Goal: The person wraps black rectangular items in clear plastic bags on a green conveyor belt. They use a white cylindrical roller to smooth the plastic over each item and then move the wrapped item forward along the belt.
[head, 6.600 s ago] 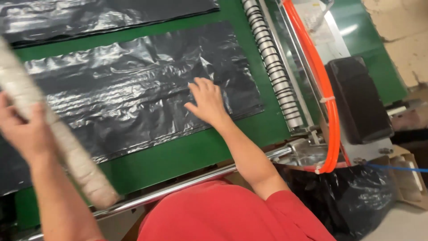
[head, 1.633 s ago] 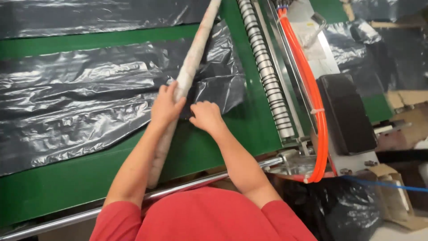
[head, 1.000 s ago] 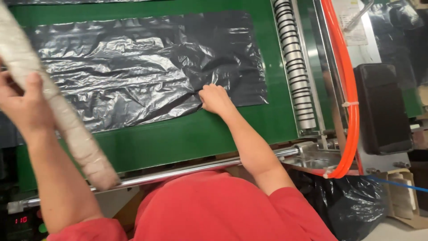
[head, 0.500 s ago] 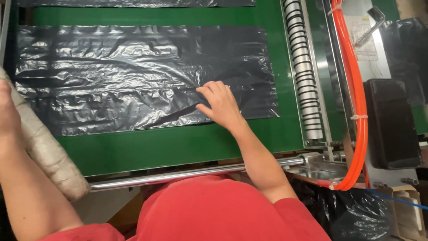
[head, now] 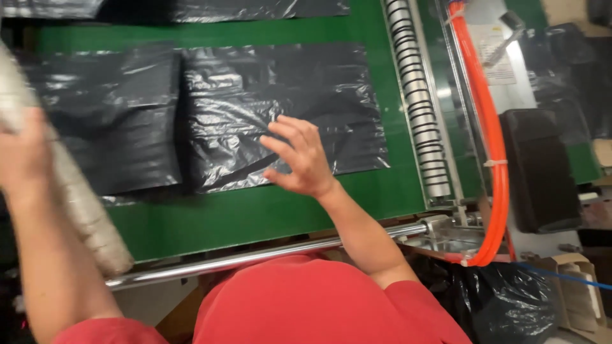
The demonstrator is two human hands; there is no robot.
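Your red shirt fills the bottom edge. Your left hand [head: 22, 156] is blurred and partly cut off at the frame's left, its grip wrapped around a pale cardboard tube [head: 76, 204] slanting down to the steel rail [head: 255, 258]. Your right hand [head: 299, 156] hovers with fingers spread and loose, grasping nothing, over the black plastic bag [head: 280, 108] lying flat on the green tabletop [head: 255, 213]. Beyond, a ribbed roller [head: 417, 102] and orange hose [head: 488, 127] run alongside.

We see a green conveyor belt [head: 255, 216], a ribbed roller [head: 417, 108] at right, and an orange hose [head: 491, 146] beyond.
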